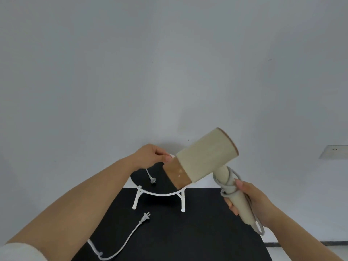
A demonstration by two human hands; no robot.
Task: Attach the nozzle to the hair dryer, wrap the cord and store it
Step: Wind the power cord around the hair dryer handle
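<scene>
A white cable [120,245] with a two-pin plug [145,217] snakes across the black mat [188,232] at the left. Above it, the left hand [152,156] pinches the thin cord [149,174] over a round white-rimmed stand [156,194]. The beige, matte, cylindrical dryer [207,157], its brown nozzle [178,174] fitted, tilts down, hiding part of the stand. The right hand [250,202] is clamped around the handle, grey cord wrapped around it.

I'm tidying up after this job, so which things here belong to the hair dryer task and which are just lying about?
In the job: hair dryer, tan nozzle on its front, grey cord wound round the handle, left hand, right hand, white stand.

Just lying about: loose white cable, wall socket.
</scene>
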